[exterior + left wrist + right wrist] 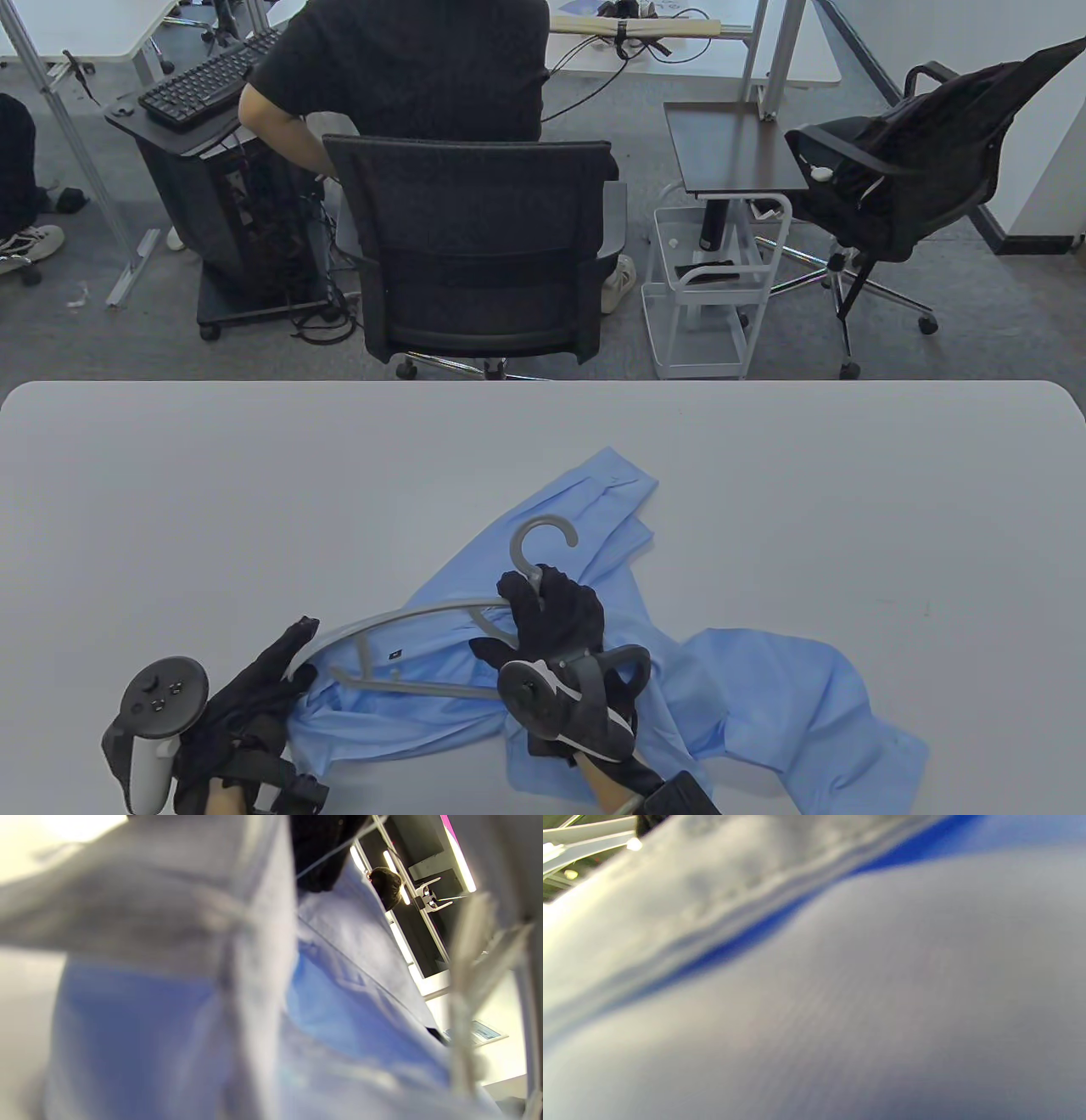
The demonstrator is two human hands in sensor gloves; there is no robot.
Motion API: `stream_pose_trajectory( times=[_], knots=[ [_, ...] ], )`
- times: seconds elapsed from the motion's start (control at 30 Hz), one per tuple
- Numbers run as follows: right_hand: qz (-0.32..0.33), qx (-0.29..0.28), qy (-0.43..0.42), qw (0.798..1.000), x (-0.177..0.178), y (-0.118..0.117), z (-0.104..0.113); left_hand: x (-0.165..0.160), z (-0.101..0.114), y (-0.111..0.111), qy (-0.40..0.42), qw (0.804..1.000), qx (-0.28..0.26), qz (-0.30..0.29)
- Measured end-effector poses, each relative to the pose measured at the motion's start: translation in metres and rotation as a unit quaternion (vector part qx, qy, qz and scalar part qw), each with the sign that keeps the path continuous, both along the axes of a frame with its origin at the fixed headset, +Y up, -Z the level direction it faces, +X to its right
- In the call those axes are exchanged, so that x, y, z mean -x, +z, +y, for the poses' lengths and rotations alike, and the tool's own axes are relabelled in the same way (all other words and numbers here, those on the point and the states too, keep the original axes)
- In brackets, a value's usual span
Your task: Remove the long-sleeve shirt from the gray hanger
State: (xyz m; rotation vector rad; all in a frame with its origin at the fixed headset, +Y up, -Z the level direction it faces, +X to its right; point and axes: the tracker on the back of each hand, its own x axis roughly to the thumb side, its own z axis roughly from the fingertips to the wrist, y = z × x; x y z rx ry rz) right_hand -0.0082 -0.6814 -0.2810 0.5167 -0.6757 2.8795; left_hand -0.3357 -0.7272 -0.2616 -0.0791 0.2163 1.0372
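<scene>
A light blue long-sleeve shirt (764, 688) lies crumpled on the grey table (212, 492), near the front edge. A gray plastic hanger (407, 615) lies on top of it, hook pointing to the far side, with its arms mostly bare of cloth. My right hand (556, 607) grips the hanger's neck just below the hook. My left hand (271, 679) is at the hanger's left end and holds bunched shirt fabric there. The left wrist view shows blurred blue cloth (339, 1005) and hanger bars (462, 984). The right wrist view is filled with blurred shirt cloth (840, 984).
Beyond the table's far edge stand a black office chair (475, 246) with a seated person (407, 68), a white wire cart (713, 289) and a second chair (916, 170).
</scene>
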Motion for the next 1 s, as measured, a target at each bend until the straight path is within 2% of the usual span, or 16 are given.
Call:
stream_pose_trajectory(
  times=[0.13,0.43,0.53,0.67,0.8,0.9,1.0],
  knots=[
    [-0.008,-0.011,-0.001,1.0,0.0,0.002,0.003,0.004,0.003,0.005,-0.044,0.999,-0.014,0.02],
    [-0.046,-0.021,0.017,0.999,-0.005,0.0,0.003,0.004,0.02,0.011,-0.009,0.996,-0.079,0.039],
    [-0.047,-0.023,0.024,0.998,-0.004,0.0,0.003,-0.003,0.024,0.01,-0.023,0.995,-0.093,0.043],
    [-0.037,-0.037,0.056,0.997,0.005,0.005,0.002,-0.029,0.029,0.005,-0.125,0.987,-0.102,0.018],
    [-0.017,-0.056,0.101,0.993,0.02,0.013,-0.004,-0.068,0.035,0.004,-0.267,0.954,-0.137,-0.02],
    [-0.004,-0.066,0.116,0.991,0.028,0.018,-0.005,-0.087,0.038,0.006,-0.297,0.941,-0.161,-0.04],
    [0.007,-0.076,0.123,0.989,0.034,0.024,-0.005,-0.095,0.04,0.008,-0.305,0.935,-0.174,-0.044]
  ],
)
